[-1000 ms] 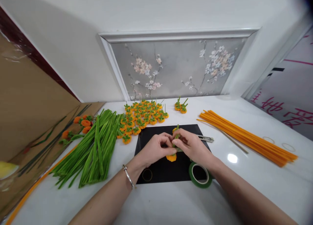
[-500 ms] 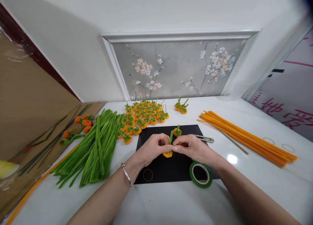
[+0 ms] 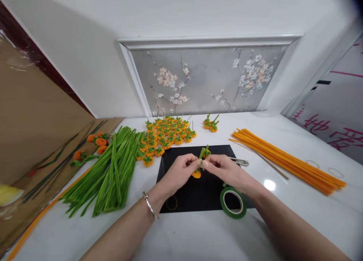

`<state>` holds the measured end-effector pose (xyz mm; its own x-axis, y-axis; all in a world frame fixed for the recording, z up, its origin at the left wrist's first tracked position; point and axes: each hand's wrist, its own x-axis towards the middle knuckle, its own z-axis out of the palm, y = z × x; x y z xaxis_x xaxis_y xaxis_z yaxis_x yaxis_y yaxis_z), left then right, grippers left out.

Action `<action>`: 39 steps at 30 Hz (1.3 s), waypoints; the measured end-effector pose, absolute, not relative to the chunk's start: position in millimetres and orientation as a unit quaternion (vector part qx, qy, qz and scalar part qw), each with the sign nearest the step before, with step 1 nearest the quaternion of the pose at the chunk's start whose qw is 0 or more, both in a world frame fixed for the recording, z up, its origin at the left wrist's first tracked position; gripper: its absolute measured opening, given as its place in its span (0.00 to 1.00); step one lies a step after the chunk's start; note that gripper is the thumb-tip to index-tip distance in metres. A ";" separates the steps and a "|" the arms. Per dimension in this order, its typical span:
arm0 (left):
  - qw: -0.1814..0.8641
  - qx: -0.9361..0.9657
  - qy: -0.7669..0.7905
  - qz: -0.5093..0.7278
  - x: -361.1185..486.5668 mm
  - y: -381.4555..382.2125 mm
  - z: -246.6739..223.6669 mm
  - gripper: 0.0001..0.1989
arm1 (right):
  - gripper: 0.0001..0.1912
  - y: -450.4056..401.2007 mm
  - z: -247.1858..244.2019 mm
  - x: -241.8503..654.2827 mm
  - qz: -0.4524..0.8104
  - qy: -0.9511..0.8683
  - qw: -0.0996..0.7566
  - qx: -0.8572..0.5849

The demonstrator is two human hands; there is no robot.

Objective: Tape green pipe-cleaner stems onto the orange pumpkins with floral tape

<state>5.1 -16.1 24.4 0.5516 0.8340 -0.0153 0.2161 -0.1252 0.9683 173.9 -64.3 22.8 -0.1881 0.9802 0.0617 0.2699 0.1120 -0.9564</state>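
Between my hands, above the black mat (image 3: pixel 193 200), is a small orange pipe-cleaner flower (image 3: pixel 196 174), head down with its green stem pointing up. My left hand (image 3: pixel 184 171) pinches it by the stem, thumb against curled fingers. On the other side, my right hand (image 3: pixel 222 168) is closed, thumb and forefinger pressed together at the same stem. A pale sliver shows between the fingertips, too small to name. Just behind my fingers, a second orange flower (image 3: pixel 207 153) stands on the mat. Near my right wrist lies a roll of green tape (image 3: pixel 224 205).
Many finished orange flowers (image 3: pixel 167 132) cluster at the back, with a few more (image 3: pixel 210 124) to their right. Green pipe cleaners (image 3: pixel 116 174) lie at left, orange ones (image 3: pixel 289 160) at right. Metal scissors or snips (image 3: pixel 241 162) lie at the mat's right edge.
Both hands have shifted slightly right with the flower, and its stem leans further right. My right fingertips have turned upward at the stem. Everything else lies as before.
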 end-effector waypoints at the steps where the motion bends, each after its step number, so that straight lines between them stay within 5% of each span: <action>1: 0.527 0.701 0.381 0.292 5.9 -16.1 23.0 0.14 | 0.20 -63.2 21.4 171.9 0.442 -0.628 0.399 -0.501; 13: 0.514 0.668 0.414 0.344 8.2 -17.8 19.0 0.22 | 0.14 -56.9 9.8 161.8 0.396 -0.598 0.445 -0.537; 19: 0.718 0.490 0.372 0.326 5.2 -11.7 21.1 0.18 | 0.14 -62.6 18.0 166.4 0.427 -0.570 0.468 -0.523; 25: 0.871 0.377 0.266 0.170 -4.8 -11.4 19.0 0.15 | 0.14 -66.6 25.5 162.9 0.479 -0.546 0.499 -0.472; 39: 0.668 0.616 0.352 0.224 -2.2 -13.8 35.0 0.10 | 0.11 -69.2 18.0 167.8 0.357 -0.621 0.441 -0.541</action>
<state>-2.2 -13.8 35.0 0.6510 0.7338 -0.1941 0.1347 0.1399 0.9810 167.8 -69.2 18.0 -0.0252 0.9867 0.1608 0.3574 0.1591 -0.9203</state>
